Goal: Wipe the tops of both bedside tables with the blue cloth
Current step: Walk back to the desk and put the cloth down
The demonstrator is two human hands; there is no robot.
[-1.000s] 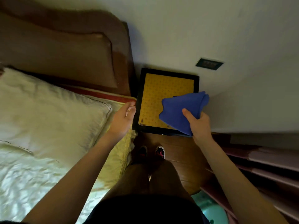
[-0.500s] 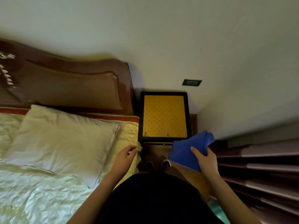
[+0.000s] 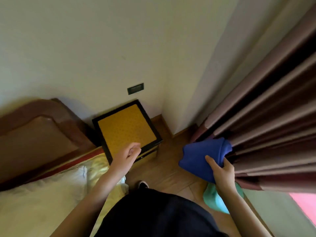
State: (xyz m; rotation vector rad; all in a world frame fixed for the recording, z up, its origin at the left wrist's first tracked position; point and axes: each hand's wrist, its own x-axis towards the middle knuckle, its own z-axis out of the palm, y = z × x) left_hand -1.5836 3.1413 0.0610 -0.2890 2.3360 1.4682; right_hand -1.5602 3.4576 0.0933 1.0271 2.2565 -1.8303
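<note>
Both hands are up in front of the person, well apart from each other. Their right hand (image 3: 222,175) is clamped on the blue cloth (image 3: 201,155), thumb laid across the front and fingers tucked behind, so the bunched cloth hangs in the air just beside the folds of the brown curtain (image 3: 266,117), off to the right of the bedside table (image 3: 127,128) and clear of it. Their left hand (image 3: 127,155) is loosely curled with nothing in it, hovering over the near edge of that table. The table has a yellow patterned top in a black frame and stands in the corner, against the wall and just beside the wooden headboard (image 3: 42,132). A dark wall socket (image 3: 135,88) sits above it. The bed (image 3: 42,199) with pale bedding fills the lower left, one shoe (image 3: 143,184) shows on the wooden floor (image 3: 171,168), and something turquoise (image 3: 215,200) lies on the floor under the right forearm.
</note>
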